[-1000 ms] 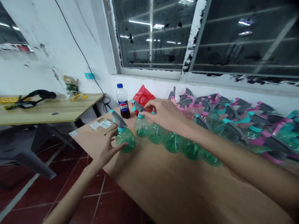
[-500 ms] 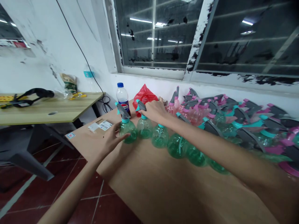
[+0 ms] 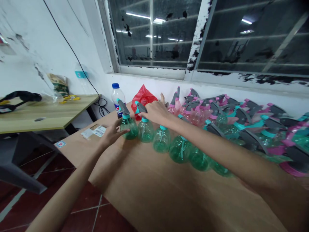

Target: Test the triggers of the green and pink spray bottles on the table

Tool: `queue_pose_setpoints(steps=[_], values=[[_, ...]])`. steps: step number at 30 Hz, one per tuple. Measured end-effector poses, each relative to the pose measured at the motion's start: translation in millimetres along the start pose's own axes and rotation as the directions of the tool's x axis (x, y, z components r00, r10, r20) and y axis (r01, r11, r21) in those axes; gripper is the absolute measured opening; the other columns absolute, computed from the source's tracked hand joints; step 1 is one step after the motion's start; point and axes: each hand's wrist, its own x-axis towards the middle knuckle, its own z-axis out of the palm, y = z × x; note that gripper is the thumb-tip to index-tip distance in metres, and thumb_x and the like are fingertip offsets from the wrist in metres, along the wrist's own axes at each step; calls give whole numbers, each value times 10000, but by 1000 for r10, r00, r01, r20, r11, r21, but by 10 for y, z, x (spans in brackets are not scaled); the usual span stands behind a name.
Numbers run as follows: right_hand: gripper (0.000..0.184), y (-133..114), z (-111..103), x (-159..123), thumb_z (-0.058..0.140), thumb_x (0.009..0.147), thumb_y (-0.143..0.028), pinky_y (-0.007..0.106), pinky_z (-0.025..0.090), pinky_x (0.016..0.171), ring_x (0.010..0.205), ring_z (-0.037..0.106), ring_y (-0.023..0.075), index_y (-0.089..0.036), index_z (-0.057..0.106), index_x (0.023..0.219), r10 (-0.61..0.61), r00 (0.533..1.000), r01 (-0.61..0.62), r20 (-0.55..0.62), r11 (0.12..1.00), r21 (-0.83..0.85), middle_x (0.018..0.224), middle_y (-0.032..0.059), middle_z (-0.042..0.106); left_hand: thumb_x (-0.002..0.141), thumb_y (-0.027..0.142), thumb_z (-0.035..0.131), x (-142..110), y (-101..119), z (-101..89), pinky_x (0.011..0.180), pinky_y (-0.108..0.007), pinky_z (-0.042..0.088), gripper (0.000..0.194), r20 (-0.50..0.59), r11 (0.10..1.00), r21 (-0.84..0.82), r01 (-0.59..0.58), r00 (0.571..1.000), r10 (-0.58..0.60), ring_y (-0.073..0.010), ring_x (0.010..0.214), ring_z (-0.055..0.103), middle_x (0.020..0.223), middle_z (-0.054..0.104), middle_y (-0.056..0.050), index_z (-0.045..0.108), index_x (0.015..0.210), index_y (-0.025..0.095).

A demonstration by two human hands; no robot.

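Note:
My left hand [image 3: 112,132] curves around the left side of a green spray bottle [image 3: 130,129], thumb across its front, fingers partly behind it. This bottle stands upright at the left end of a row. Over the grey and turquoise head of the second green spray bottle [image 3: 146,131] my right hand [image 3: 155,111] is closed, one finger pointing up. That bottle also stands on the table. More green spray bottles [image 3: 161,140] continue the row to the right, some partly hidden by my right forearm. Liquid shows in the bottoms of the green bottles.
Pink and green spray bottles [image 3: 238,119] crowd the right back of the brown table [image 3: 154,190]. Behind the row are a blue-capped drink bottle [image 3: 116,96] and a red plastic bag [image 3: 142,96]. A labelled cardboard piece [image 3: 94,131] lies left. Another table [image 3: 55,117] stands beyond.
The left-end spray bottle has shifted slightly back, into line with the second one, my left hand still at it. My right hand stays on the second bottle's head. The view has swung slightly right.

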Motion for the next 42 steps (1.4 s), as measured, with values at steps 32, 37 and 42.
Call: queue_pose_setpoints(steps=[32, 37, 42], values=[[441, -158, -405, -53, 504, 841, -525, 610, 169, 960, 820, 622, 284, -168, 707, 681, 94, 996, -93, 0, 986, 138, 688, 106, 676, 798, 490, 621, -840, 682, -144, 874, -452, 515, 465, -125, 999, 34, -42, 991, 45, -290, 1081, 595, 1165, 593, -112, 543, 1146, 191], [444, -217, -416, -108, 498, 840, -528, 621, 176, 958, 844, 619, 290, -175, 700, 660, 91, 996, -92, 11, 986, 139, 696, 110, 679, 826, 458, 611, -869, 613, -13, 808, -399, 546, 381, -117, 992, 102, -74, 989, 86, -266, 1041, 611, 1121, 607, -82, 554, 1124, 227], [442, -238, -413, -166, 500, 838, -519, 611, 143, 982, 842, 617, 282, -187, 687, 614, 82, 997, -82, 5, 988, 127, 684, 97, 681, 853, 349, 653, -574, 415, 60, 819, -420, 519, 410, -227, 974, 223, -25, 971, 77, -267, 1017, 599, 1186, 552, -111, 528, 1213, 200]])
